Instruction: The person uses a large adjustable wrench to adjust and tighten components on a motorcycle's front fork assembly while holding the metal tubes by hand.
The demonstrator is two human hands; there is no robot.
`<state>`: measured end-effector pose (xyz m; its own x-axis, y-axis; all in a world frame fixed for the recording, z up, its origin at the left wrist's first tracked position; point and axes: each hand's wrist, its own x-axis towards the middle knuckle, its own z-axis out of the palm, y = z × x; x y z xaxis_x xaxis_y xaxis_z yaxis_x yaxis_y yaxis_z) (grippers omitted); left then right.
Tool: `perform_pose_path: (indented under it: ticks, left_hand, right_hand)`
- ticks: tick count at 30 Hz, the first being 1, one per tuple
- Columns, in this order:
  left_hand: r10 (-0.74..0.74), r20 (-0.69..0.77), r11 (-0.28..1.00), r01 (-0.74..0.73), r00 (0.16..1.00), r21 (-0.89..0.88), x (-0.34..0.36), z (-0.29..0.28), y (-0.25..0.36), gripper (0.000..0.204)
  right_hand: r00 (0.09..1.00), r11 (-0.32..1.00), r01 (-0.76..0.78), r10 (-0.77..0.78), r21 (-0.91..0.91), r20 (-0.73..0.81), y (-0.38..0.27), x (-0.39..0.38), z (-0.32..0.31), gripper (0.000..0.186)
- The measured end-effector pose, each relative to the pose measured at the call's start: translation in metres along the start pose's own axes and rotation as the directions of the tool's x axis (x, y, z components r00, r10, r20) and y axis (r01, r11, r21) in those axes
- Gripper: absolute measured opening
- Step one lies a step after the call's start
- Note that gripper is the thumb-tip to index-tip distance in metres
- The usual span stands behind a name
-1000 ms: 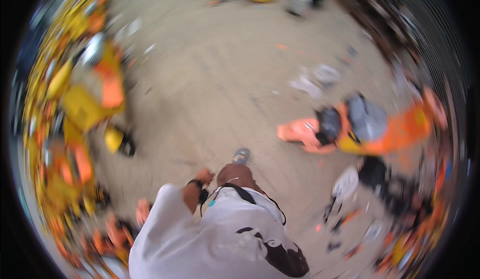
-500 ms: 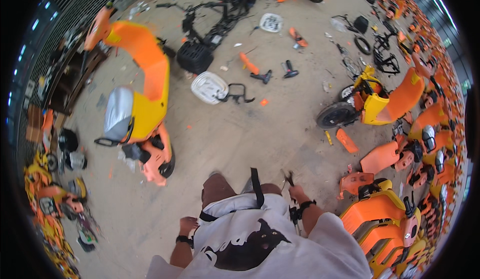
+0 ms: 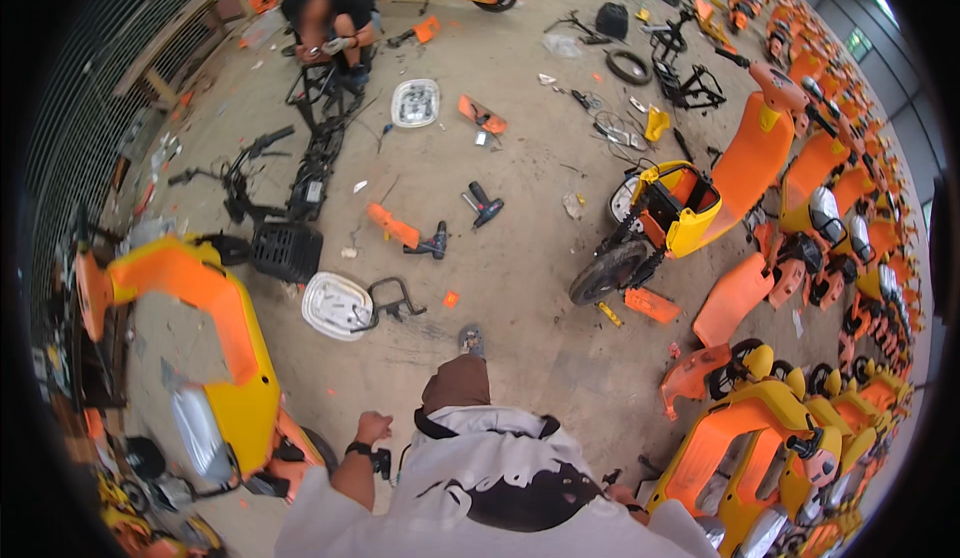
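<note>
My left hand [image 3: 374, 426] hangs ahead of my body at the left, fingers curled in with nothing visible in them. A dark band with a small black device [image 3: 381, 462] circles that wrist. Low beside my right hip is my right hand [image 3: 622, 495], partly cut off by my shirt and sleeve. The dark tip of what looks like pliers [image 3: 612, 477] sticks out of it. Nearest the left hand stands a yellow and orange scooter [image 3: 240, 398] with a silver-covered seat. Ahead on the floor lie two cordless drills [image 3: 484, 205] and an orange panel [image 3: 394, 226].
A co-worker [image 3: 330, 28] crouches at a stripped black scooter frame [image 3: 310, 178] at the far left. White trays [image 3: 338, 306], a metal bracket and loose parts lie about. A partly dismantled scooter [image 3: 690, 208] stands ahead right; rows of scooters [image 3: 740, 428] line the right side.
My view has moved forward, and the floor parts appear nearer and lower. My left hand has swung forward; my right hand, with the pliers, has swung back. The co-worker shows more fully.
</note>
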<state>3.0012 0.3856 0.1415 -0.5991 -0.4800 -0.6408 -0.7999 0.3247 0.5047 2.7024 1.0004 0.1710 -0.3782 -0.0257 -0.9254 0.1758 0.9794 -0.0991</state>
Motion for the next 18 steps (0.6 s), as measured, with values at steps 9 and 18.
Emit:
perform_pose_path:
  ticks: [9, 18]
  left_hand:
    - [-0.047, -0.098, 0.924, 0.006, 0.994, -0.383, 0.245, -0.214, 0.285, 0.036]
    - [0.140, -0.088, 0.910, -0.163, 0.986, -0.381, 0.485, -0.302, 0.472, 0.014]
  right_hand:
    - [0.970, 0.716, -0.025, 0.185, 0.697, -0.156, -0.279, 0.052, -0.129, 0.027]
    - [0.955, 0.836, 0.068, 0.103, 0.544, -0.277, -0.503, 0.205, -0.352, 0.033]
